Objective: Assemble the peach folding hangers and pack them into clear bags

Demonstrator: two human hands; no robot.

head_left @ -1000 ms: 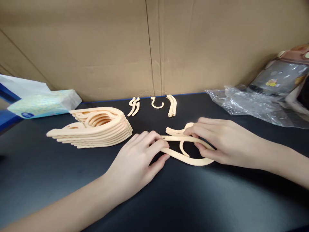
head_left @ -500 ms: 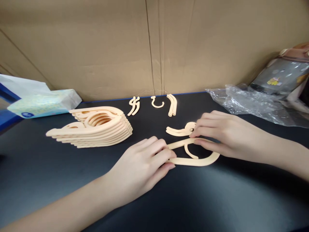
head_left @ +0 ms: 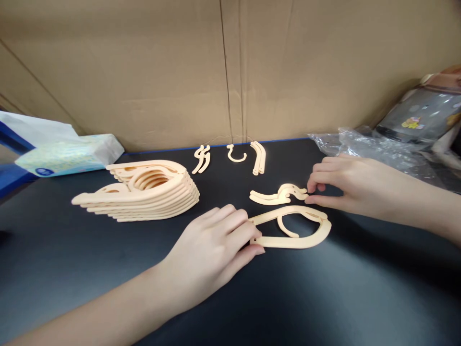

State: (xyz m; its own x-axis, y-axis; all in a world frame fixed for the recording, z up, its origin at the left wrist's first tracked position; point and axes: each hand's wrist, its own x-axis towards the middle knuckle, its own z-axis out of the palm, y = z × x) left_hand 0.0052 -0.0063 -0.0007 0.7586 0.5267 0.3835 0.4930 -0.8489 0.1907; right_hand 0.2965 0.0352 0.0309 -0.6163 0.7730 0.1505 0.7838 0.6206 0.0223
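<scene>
A cream plastic folding clothes hanger lies on the dark table, folded into a long loop with its hook turned inside. My left hand grips the hanger's left end between thumb and fingers. Just beyond it lies a smaller cream hanger piece, made of curved arms and a rounded middle. My right hand has its thumb and fingertips closed at the right tip of that piece. To the left rises a neat stack of folded cream hangers.
Along the table's back edge lie two wavy cream pieces, a loose hook and curved cream arms. A tissue pack is at the left. Crumpled clear plastic and a clear bag occupy the back right. Cardboard stands behind.
My right hand has let go of the folded hanger and shifted right and slightly back, to the small piece's right tip. My left hand keeps its grip on the hanger.
</scene>
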